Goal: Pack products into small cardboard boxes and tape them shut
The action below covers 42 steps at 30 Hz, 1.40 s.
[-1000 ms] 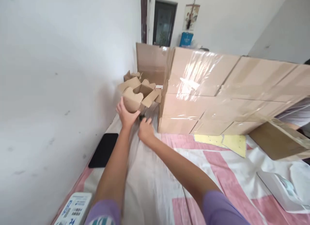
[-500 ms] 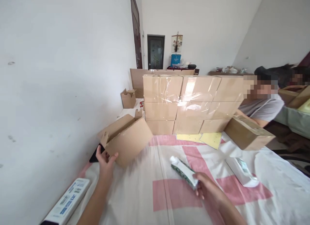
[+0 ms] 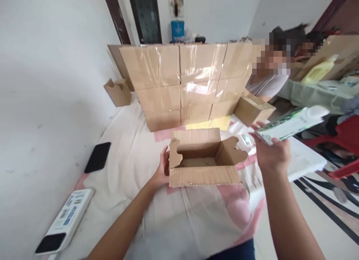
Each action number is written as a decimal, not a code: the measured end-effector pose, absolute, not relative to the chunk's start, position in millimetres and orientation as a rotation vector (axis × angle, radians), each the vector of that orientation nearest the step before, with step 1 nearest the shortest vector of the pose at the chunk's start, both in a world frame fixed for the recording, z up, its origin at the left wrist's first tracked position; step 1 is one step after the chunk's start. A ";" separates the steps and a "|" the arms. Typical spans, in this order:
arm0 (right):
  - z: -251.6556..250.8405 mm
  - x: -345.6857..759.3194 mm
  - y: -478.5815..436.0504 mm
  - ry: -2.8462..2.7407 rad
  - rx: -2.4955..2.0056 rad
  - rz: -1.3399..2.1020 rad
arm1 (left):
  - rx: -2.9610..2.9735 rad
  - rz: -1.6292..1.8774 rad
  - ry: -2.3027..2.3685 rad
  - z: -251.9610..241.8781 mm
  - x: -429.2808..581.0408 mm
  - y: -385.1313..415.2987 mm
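Observation:
An opened cardboard box (image 3: 204,176) stands in front of me with its flaps spread, and its visible inside holds nothing. My left hand (image 3: 163,166) grips the box's left side; part of the fingers is hidden behind the wall. To the right, my right hand (image 3: 272,151) is closed around a white-and-green carton (image 3: 291,123) with a white screw cap. The carton is tilted, cap end up and to the right, beyond the box's right side. Behind the box's right flap, a white carton (image 3: 246,141) is partly hidden on the cloth.
A wall of taped cardboard boxes (image 3: 179,84) stands behind, with yellow sheets (image 3: 209,123) at its foot. A person (image 3: 269,79) is beside a closed box (image 3: 254,108). A black phone (image 3: 98,157) and a white power strip (image 3: 66,219) lie at left; a small open box (image 3: 119,92) stands farther back.
The box has moved right, to in front of me, and its opening now faces up. My right hand has lifted the carton up and right. The view has shifted downward and right.

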State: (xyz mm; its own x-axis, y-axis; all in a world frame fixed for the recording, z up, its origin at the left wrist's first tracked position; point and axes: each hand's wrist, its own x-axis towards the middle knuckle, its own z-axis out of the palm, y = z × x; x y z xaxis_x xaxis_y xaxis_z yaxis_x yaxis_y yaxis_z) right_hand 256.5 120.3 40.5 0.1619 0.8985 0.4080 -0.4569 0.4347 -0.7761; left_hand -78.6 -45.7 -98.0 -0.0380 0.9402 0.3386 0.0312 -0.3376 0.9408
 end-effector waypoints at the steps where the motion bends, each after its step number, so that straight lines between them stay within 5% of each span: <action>1: 51.3 255.4 116.6 -0.991 -0.492 0.968 | 1.474 1.502 1.069 -103.9 -74.3 -46.1; 9: 101.8 233.3 82.3 -1.429 -0.461 0.783 | 1.529 1.585 1.082 -120.0 -76.1 -57.9; 19: 73.2 157.4 74.4 -3.306 -0.614 0.257 | 1.756 1.546 1.156 -113.7 -77.6 -60.9; 30: 10.8 105.9 78.7 -3.313 -0.852 0.411 | 1.718 1.600 1.107 -109.0 -75.9 -58.1; 37: 30.8 87.6 67.3 -3.672 -0.368 -0.001 | 1.751 1.593 1.095 -110.1 -80.2 -54.6; 42: 23.9 78.4 66.5 -3.641 -0.426 0.098 | 1.721 1.597 1.130 -117.0 -85.4 -55.9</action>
